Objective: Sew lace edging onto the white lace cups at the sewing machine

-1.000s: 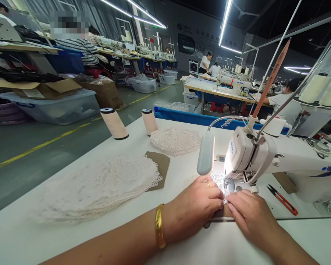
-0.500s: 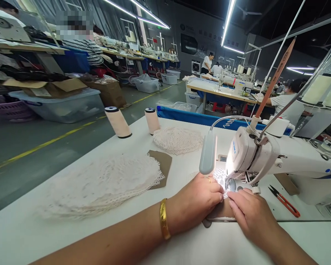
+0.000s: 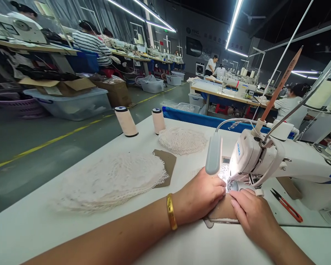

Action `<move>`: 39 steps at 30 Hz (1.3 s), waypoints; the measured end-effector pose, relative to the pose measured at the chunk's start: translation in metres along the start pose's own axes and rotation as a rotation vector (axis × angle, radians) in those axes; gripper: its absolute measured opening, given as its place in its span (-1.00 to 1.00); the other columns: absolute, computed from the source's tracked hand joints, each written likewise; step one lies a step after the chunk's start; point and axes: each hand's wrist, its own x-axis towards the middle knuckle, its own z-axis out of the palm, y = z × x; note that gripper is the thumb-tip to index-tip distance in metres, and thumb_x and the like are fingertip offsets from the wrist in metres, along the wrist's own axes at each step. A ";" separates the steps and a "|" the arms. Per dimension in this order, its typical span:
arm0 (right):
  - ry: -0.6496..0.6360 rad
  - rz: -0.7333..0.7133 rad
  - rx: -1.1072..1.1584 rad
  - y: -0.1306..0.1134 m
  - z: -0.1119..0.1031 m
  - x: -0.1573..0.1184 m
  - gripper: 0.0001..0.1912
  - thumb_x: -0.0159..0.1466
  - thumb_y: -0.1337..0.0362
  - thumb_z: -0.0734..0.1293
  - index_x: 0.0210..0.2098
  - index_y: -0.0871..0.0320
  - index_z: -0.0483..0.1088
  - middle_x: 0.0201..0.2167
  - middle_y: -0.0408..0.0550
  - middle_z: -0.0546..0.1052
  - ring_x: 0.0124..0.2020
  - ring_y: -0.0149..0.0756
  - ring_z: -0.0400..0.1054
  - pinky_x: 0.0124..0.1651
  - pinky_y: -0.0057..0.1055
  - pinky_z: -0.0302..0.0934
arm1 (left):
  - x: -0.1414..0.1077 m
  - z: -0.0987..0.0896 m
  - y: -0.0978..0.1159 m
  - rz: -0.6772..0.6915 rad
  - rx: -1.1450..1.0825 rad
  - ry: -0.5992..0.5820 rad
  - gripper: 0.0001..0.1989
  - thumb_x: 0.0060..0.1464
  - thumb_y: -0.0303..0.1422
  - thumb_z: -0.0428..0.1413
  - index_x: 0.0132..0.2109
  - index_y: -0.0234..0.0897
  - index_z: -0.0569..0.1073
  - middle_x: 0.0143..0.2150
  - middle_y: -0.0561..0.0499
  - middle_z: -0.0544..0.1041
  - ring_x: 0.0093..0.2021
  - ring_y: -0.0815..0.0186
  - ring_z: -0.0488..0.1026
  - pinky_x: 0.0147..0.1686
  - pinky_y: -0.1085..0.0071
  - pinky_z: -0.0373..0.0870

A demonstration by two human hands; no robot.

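White lace (image 3: pixel 224 170) lies brightly lit under the head of a white sewing machine (image 3: pixel 244 154). My left hand (image 3: pixel 202 193), a gold bangle at its wrist, has its fingers curled closed on the lace at the left of the presser foot. On the near right side, my right hand (image 3: pixel 253 211) keeps its thumb and fingers closed together at the lace edge, close to the foot. Between both hands a brown panel (image 3: pixel 223 210) covers the machine bed. My fingers hide much of the lace, and its exact grip is partly covered.
A large lace stack (image 3: pixel 110 180) rests left on brown card (image 3: pixel 167 165), with a smaller stack (image 3: pixel 183 140) behind. Two thread cones (image 3: pixel 127 122) stand at the far edge. A lamp (image 3: pixel 213 154) hangs above my left hand. Red-handled thread snips (image 3: pixel 288 206) lie right. Other people work beyond.
The view has turned slightly left, so everything appears shifted right. Less lace shows between my fingertips beside the foot. Both hands keep nearly the same place at the machine.
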 end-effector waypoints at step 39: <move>-0.141 -0.086 0.035 -0.006 -0.027 0.000 -0.69 0.38 0.51 0.23 -0.06 0.02 0.48 -0.20 -0.04 0.58 -0.16 -0.14 0.43 -0.12 -0.27 0.34 | -0.010 -0.005 0.016 -0.021 -0.177 -0.019 -0.81 0.35 -0.51 0.09 -0.08 -0.20 0.60 -0.19 -0.01 0.63 -0.19 0.19 0.47 -0.10 0.20 0.34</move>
